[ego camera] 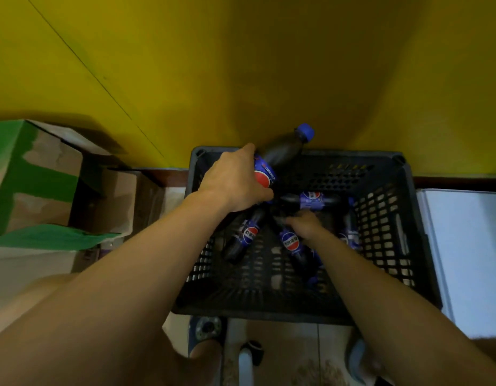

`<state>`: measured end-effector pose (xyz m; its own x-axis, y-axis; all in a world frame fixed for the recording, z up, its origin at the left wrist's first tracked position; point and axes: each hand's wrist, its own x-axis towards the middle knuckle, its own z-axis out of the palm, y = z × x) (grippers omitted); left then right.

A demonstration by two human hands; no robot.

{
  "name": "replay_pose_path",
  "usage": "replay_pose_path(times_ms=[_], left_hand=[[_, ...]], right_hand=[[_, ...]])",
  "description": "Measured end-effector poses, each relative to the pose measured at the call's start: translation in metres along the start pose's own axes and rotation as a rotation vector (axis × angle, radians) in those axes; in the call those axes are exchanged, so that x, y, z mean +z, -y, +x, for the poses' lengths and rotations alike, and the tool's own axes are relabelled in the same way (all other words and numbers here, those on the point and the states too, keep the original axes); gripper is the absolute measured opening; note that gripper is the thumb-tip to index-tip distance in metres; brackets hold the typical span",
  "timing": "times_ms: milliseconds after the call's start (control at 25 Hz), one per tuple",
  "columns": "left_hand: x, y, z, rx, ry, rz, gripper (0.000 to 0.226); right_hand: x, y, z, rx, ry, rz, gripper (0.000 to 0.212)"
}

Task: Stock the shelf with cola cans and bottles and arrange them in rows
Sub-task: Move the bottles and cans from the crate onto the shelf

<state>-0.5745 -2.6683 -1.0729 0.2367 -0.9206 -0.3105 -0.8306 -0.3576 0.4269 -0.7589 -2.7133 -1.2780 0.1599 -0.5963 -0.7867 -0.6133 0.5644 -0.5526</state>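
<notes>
The cola bottle (283, 151) is raised over the far left corner of the crate (380, 218), the left hand (235, 179) with fingers wrapped round its label. A one-handed hold on that slick label could slip and drop it onto the loose bottles (248, 235) lying on the crate floor. The right hand (305, 224) reaches among those near the crate's middle, but blur hides whether its fingers have closed on one; no shelf or cans show.

- A yellow wall (241, 65) filled the upper half of the frame, a thin dark line slanting across its left side.
- A green-and-brown cardboard box (32, 174) stood at the left, flaps open.
- A plain brown box (116, 201) sat just beside it.
- A dark skirting strip (458, 181) ran along the wall's foot.
- A white panel (469, 246) lay at the right edge.
- Pale floor tiles (291, 344) showed at bottom centre.
</notes>
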Motion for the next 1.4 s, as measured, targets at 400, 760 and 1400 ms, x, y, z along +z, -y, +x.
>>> replay_pose_path(times_ms=[400,760,1400], left_hand=[[-0.006,0.018,0.0,-0.017,0.002,-0.038,0.063],[-0.015,-0.001,0.001,0.166,0.102,-0.105,0.062],[-0.094,-0.251,-0.167,0.734,-0.02,-0.763,0.058]], right_hand=[[0.047,-0.054,0.036,0.056,-0.204,-0.872,0.096],[0.032,0.006,-0.003,0.098,-0.102,0.331,0.077],[-0.225,-0.002,-0.458,-0.216,-0.65,0.48,0.043]])
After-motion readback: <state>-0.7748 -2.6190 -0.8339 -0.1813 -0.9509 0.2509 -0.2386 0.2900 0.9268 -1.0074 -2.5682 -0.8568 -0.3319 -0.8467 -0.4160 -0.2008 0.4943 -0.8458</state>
